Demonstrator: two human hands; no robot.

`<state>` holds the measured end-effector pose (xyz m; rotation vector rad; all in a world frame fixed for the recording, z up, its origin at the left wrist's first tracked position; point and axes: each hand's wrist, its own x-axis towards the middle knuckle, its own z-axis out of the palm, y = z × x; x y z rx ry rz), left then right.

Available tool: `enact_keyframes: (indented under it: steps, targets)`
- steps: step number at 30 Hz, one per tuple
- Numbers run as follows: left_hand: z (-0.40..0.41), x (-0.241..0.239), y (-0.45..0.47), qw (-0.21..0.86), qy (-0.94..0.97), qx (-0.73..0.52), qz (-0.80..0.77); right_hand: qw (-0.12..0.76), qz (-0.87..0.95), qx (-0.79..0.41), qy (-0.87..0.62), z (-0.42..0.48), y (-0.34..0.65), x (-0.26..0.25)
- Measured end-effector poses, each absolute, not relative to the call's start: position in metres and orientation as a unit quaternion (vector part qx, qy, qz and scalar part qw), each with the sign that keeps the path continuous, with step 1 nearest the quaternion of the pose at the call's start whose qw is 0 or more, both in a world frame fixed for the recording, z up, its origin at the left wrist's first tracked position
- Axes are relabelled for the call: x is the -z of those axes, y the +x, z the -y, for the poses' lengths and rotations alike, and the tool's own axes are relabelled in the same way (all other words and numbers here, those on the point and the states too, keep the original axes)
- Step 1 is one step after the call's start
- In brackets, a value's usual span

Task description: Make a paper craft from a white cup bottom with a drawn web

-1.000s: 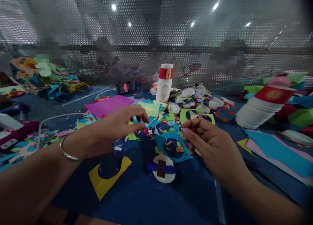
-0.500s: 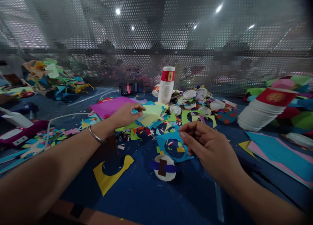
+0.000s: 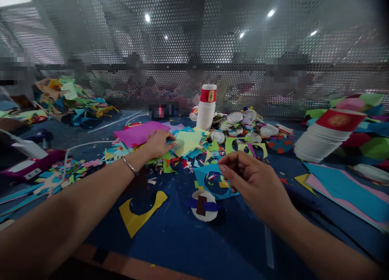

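Note:
My left hand (image 3: 158, 144), a silver bangle on its wrist, reaches to the paper scraps beside a magenta sheet (image 3: 138, 133). Its fingers bend downward, with thumb and forefinger apart, near pale yellow paper (image 3: 188, 142). My right hand (image 3: 253, 174) hovers by a blue sheet with a round hole (image 3: 202, 175). Its thumb and fingertips are pinched together; whatever lies between them is too small to make out. Nearer me lies a white paper disc (image 3: 208, 216) crossed by a purple strip and a brown strip. A cut yellow paper piece (image 3: 135, 219) is to its left.
Stacked paper cups stand at the back (image 3: 206, 114), and another stack (image 3: 326, 136) leans at the right. White discs (image 3: 235, 118) are heaped behind my right hand. Blue and pink sheets (image 3: 352, 193) lie right. A purple power strip (image 3: 35, 166) with a white cable sits left.
My left hand has come down onto the scraps, its fingers drawn back and bent further. My right hand has moved slightly left, still pinched. The view has shifted a little.

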<state>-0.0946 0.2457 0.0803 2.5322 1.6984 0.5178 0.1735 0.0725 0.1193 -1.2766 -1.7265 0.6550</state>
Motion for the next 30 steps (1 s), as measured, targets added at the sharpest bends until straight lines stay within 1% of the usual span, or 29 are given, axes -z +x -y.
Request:
enact_keyframes:
  steps: [3, 6, 11, 15, 17, 19, 23, 25, 27, 30]
  targets:
    - [-0.243, -0.083, -0.092, 0.033, 0.815, -0.165, -0.554, 0.431, 0.694, -0.263, -0.513, -0.073, 0.173, -0.119]
    - [-0.24, -0.087, -0.09, 0.015, 0.804, -0.197, -0.561, 0.43, 0.693, -0.272, -0.511, -0.074, 0.174, -0.116]
    - [-0.222, -0.108, -0.09, -0.075, 0.758, -0.357, -0.541, 0.436, 0.689, -0.289, -0.502, -0.075, 0.177, -0.111]
    - [-0.193, -0.121, -0.082, -0.115, 0.741, -0.459, -0.477, 0.439, 0.679, -0.29, -0.512, -0.074, 0.179, -0.114]
    - [-0.179, -0.123, -0.075, -0.131, 0.743, -0.532, -0.384, 0.452, 0.667, -0.278, -0.523, -0.074, 0.179, -0.117]
    - [-0.167, -0.124, -0.066, -0.143, 0.749, -0.557, -0.329, 0.468, 0.653, -0.273, -0.529, -0.074, 0.178, -0.12]
    - [-0.156, -0.122, -0.052, -0.121, 0.787, -0.548, -0.258, 0.45, 0.664, -0.273, -0.531, -0.075, 0.177, -0.123]
    - [-0.154, -0.121, -0.049, -0.103, 0.805, -0.538, -0.229, 0.438, 0.678, -0.259, -0.53, -0.075, 0.177, -0.122]
    - [-0.152, -0.119, -0.047, -0.083, 0.819, -0.529, -0.205, 0.443, 0.684, -0.233, -0.53, -0.075, 0.177, -0.122]
    - [-0.148, -0.118, -0.046, -0.01, 0.822, -0.53, -0.209, 0.445, 0.68, -0.195, -0.549, -0.075, 0.178, -0.119]
